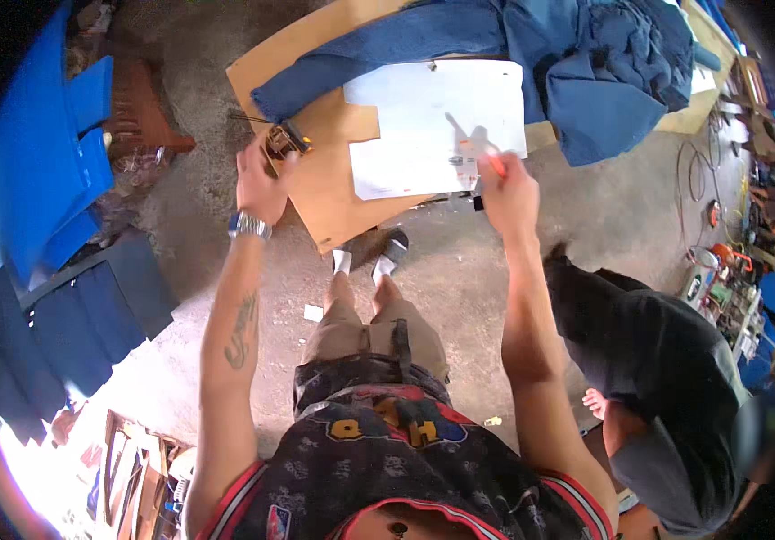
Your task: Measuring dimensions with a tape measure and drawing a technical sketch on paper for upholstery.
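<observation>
My left hand (263,187), with a metal watch on its wrist, is closed on a small boxy black-and-yellow tool (288,140) at the left edge of a tan board (324,193). The fingers partly cover the tool, so its exact kind is unclear. On the board lies a white sheet (437,99) with a notch in its left side and small printed marks. Over the sheet's lower right corner, my right hand (509,193) grips an orange-red pen-like stick (497,166). A blurred grey streak, perhaps a shadow, crosses the paper beside it.
Blue fabric (603,81) lies bunched along the board's far side. Blue panels (36,144) and dark folded cloth (81,315) stand at left. A person in dark clothing (657,360) bends close on my right. Cables (698,175) and tools line the right side.
</observation>
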Demonstrator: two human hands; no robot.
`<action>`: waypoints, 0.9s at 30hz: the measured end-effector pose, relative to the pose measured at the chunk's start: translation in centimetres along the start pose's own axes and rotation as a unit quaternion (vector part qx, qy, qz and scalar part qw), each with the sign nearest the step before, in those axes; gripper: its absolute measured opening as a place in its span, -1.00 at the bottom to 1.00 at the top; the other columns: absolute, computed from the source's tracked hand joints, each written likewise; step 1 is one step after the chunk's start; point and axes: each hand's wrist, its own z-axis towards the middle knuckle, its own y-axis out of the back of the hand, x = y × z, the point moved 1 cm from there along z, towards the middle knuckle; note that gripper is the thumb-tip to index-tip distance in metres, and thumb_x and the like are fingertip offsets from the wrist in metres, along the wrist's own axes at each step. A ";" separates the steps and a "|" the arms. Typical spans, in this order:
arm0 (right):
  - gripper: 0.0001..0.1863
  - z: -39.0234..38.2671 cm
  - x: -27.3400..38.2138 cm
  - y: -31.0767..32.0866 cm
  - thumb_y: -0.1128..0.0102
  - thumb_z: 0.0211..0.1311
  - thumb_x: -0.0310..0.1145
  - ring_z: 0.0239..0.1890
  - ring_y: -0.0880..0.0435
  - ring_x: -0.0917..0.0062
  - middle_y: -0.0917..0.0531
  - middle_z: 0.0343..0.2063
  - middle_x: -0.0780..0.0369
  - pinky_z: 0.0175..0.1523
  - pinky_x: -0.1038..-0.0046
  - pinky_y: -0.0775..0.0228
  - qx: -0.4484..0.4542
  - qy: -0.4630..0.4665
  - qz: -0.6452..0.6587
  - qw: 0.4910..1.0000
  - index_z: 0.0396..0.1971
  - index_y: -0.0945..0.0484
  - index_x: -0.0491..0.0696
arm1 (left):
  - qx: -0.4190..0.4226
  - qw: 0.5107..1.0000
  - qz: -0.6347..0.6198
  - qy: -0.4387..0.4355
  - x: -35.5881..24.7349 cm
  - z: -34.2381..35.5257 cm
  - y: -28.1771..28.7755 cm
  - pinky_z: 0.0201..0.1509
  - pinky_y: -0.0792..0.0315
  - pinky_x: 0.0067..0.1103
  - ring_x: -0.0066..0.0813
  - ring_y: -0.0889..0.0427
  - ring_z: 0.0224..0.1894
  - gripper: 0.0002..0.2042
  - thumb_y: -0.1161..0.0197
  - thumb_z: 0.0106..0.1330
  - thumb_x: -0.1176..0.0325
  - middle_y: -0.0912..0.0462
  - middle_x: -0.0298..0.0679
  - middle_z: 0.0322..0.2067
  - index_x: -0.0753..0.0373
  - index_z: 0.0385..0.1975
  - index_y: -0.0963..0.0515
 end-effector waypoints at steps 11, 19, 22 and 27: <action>-0.75 10.0 3.1 -5.8 0.10 0.16 -0.24 -0.32 -0.57 0.12 -0.54 -0.26 0.03 -0.18 0.20 -0.41 -0.023 0.218 -0.184 0.958 -0.25 -0.42 -0.05 | 0.101 0.937 0.203 -0.267 -1.5 3.4 0.1 -0.18 -0.38 -0.36 -0.22 -0.40 -0.23 -0.48 -0.31 -0.06 0.13 -0.33 -0.20 -0.25 0.00 -0.02 -0.39; -0.54 7.7 -0.5 -4.8 0.24 0.31 -0.06 -0.61 -0.39 0.62 -0.42 -0.71 0.32 -0.44 0.59 -0.19 0.002 0.092 0.523 0.847 -0.63 -0.40 -0.09 | 0.070 0.900 0.051 -0.428 -6.8 -0.2 -6.1 -0.24 -0.36 -0.37 -0.22 -0.45 -0.34 -0.68 -0.23 0.06 0.20 -0.45 -0.23 -0.39 0.04 -0.15 -0.50; -0.57 6.7 -1.5 -5.6 0.28 0.33 -0.10 -0.69 -0.30 0.70 -0.40 -0.74 0.34 -0.55 0.65 -0.12 0.074 0.058 0.517 0.851 -0.58 -0.40 -0.07 | 0.035 0.929 0.039 -0.367 -5.6 0.2 -7.2 -0.25 -0.35 -0.40 -0.27 -0.45 -0.32 -0.70 -0.20 0.09 0.18 -0.45 -0.27 -0.38 0.02 -0.16 -0.51; -0.57 6.7 -0.5 -5.9 0.23 0.32 -0.14 -0.70 -0.30 0.75 -0.42 -0.73 0.35 -0.58 0.68 -0.12 0.012 0.117 0.443 0.889 -0.62 -0.42 -0.12 | 0.033 0.919 0.085 -0.384 -4.5 0.5 -7.7 -0.24 -0.31 -0.34 -0.28 -0.40 -0.28 -0.68 -0.21 0.06 0.11 -0.40 -0.30 -0.36 -0.06 -0.15 -0.52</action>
